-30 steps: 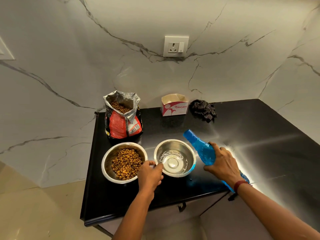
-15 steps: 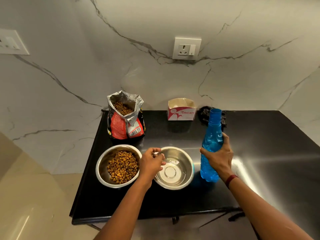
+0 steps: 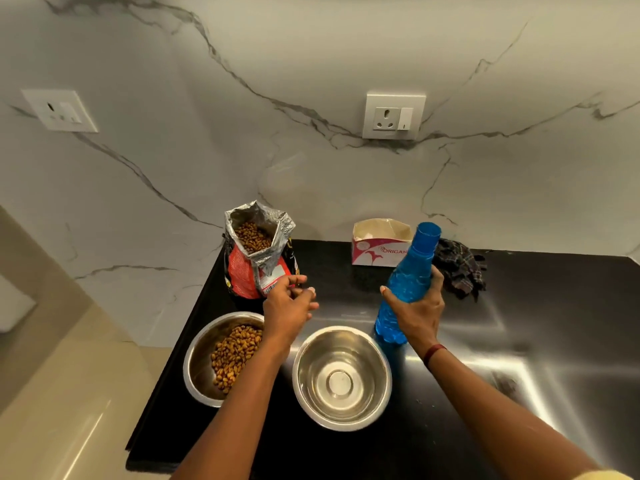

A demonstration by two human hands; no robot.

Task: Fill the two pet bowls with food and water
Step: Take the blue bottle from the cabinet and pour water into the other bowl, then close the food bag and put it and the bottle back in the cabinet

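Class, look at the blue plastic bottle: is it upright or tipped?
Upright. The blue plastic bottle stands neck-up beside the steel bowl, gripped by the right hand.

The desk (image 3: 554, 306) stands against the wall (image 3: 311, 64), with floor (image 3: 69, 393) to its left. Two bowls sit side by side near the front edge: the left bowl (image 3: 204, 355) holds kibble (image 3: 235, 355), the right bowl (image 3: 343, 375) sits just beside it, apart. Behind the left bowl stands an open bag (image 3: 258, 258), kibble inside. A box (image 3: 377, 242) is at the back against the wall, with a cloth (image 3: 460, 268) to its right. The bottle (image 3: 407, 282) stands upright behind and right of the right bowl, in front of the box, with the right hand (image 3: 417, 310) around it. The left hand (image 3: 289, 306) is above the gap between bag and bowls. Two sockets are on the wall: one (image 3: 393, 116) above the box, one (image 3: 60, 110) far left.
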